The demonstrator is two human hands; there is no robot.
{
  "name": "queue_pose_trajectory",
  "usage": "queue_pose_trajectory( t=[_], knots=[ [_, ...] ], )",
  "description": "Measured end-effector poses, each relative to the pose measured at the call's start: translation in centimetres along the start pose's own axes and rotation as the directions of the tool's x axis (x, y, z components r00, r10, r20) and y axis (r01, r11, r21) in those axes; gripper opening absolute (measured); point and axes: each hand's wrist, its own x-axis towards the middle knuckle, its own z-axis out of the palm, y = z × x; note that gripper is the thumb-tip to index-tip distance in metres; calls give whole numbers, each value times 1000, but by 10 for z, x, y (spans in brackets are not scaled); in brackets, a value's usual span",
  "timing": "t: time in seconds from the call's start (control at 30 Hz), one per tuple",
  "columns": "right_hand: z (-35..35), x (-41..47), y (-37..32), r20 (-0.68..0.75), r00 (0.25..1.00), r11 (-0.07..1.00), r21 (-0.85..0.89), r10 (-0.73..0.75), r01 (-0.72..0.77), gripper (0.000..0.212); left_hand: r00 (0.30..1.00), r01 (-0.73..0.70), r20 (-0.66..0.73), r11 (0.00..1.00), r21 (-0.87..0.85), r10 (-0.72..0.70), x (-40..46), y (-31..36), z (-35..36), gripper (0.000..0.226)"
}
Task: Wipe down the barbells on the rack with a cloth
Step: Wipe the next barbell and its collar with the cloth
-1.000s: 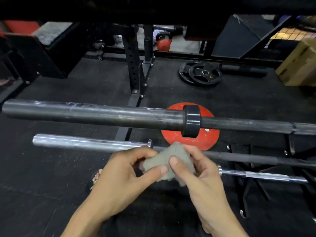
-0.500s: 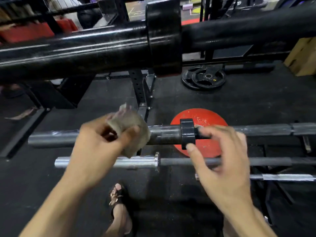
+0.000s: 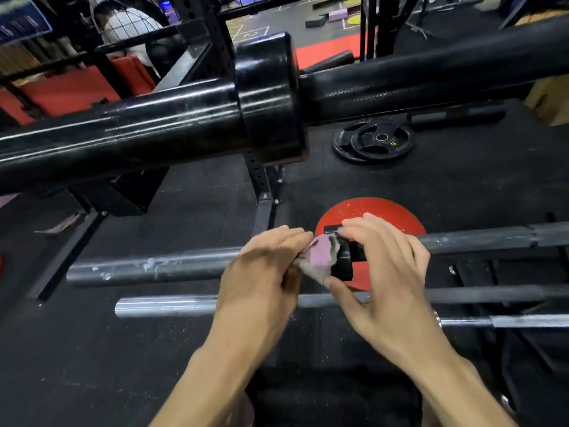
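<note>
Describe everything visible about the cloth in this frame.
The cloth is a small, worn rag, grey and fuzzy at its frayed edges with a pinkish patch in the middle. It is bunched up, gripped in the left hand and pressed against the black collar of the middle barbell. The right hand thumb touches its lower edge.

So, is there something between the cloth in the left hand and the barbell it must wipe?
Nothing visible. The left hand presses the cloth against the grey barbell, beside its black collar. The right hand holds the bar at that collar, not under the cloth.
</note>
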Motion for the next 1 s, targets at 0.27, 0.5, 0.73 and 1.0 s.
queue_pose_trajectory(
  t=[0.27,0.5,0.73,1.0],
  knots=[
    [-3,8,4,123,992,990,-141,22,-5,66,961,-223,-104,938,264,258,-44,-64,4,54],
    [-1,11,4,120,992,992,-128,23,-8,65,950,191,-270,975,115,-154,-32,-52,12,52],
    [-1,9,5,117,992,990,-136,49,-33,65,981,-67,-159,958,281,115,-31,-48,26,79],
    [3,9,0,89,995,994,-108,41,-31,64,943,282,-252,922,267,-215,-26,-58,17,63]
  ],
)
